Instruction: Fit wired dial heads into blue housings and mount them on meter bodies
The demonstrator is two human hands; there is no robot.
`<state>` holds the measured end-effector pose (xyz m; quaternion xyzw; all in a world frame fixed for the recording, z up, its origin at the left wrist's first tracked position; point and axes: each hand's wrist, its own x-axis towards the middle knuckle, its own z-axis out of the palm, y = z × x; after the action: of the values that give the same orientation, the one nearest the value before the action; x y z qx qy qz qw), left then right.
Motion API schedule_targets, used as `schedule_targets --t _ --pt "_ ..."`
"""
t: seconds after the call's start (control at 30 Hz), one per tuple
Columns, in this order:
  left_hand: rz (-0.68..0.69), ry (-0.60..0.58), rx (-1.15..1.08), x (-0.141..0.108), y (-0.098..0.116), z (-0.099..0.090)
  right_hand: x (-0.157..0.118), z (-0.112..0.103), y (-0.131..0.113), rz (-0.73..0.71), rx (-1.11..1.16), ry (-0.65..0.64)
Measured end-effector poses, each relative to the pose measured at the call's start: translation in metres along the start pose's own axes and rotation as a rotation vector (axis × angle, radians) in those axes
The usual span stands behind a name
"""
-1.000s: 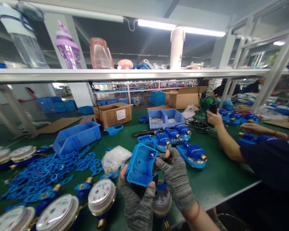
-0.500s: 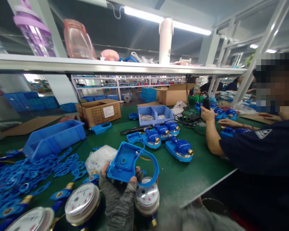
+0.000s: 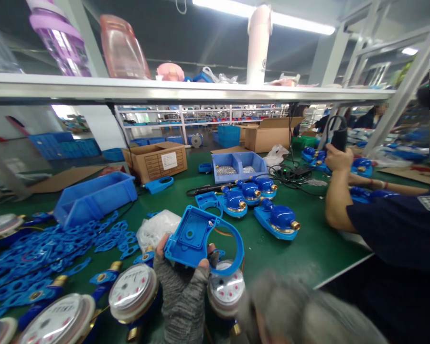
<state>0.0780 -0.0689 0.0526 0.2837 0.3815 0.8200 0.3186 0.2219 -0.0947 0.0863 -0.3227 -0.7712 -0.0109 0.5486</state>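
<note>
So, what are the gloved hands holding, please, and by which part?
The left hand holds the blue case by its boxy end; the right hand is too blurred to tell.

Place: a factory assembly workshop
Counter: a green work surface (image 3: 308, 255) lined with dial meters (image 3: 133, 289) and loose blue rings (image 3: 62, 248)
Supplies: small metal parts fill a divided bin (image 3: 240, 167) near cardboard boxes (image 3: 272, 137)
Floor: long racks (image 3: 182, 125) stretch beyond
Staff: a co-worker (image 3: 390, 224) sits or stands alongside
</note>
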Motion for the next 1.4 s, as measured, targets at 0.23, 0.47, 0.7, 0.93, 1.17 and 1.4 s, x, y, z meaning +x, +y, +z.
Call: schedule_targets --t 0.23,0.47,0.7,0.93,1.17,1.4 --pt "0.094 0.008 0.093 -0.002 -0.001 -0.005 0.037 0.052 0.046 -0.042 -0.522 -0.115" --pt "-0.110 -0.055 -0.048 -0.010 0.019 0.006 0.029 0.061 0.051 -0.068 -0.445 -0.069" --pt "-0.004 -0.116 0.210 -0.013 0.019 -0.010 0.029 0.070 0.045 0.114 -0.272 -0.069" --pt "-0.053 -0.141 0.173 -0.017 0.020 -0.007 0.029 0.067 0.044 0.095 -0.408 -0.035" --pt "-0.103 -0.093 0.132 -0.018 0.031 0.000 0.030 0.069 0.042 0.054 -0.384 -0.077" --pt "-0.200 -0.130 0.097 -0.016 0.030 -0.004 0.025 0.069 0.046 0.143 -0.039 0.047"
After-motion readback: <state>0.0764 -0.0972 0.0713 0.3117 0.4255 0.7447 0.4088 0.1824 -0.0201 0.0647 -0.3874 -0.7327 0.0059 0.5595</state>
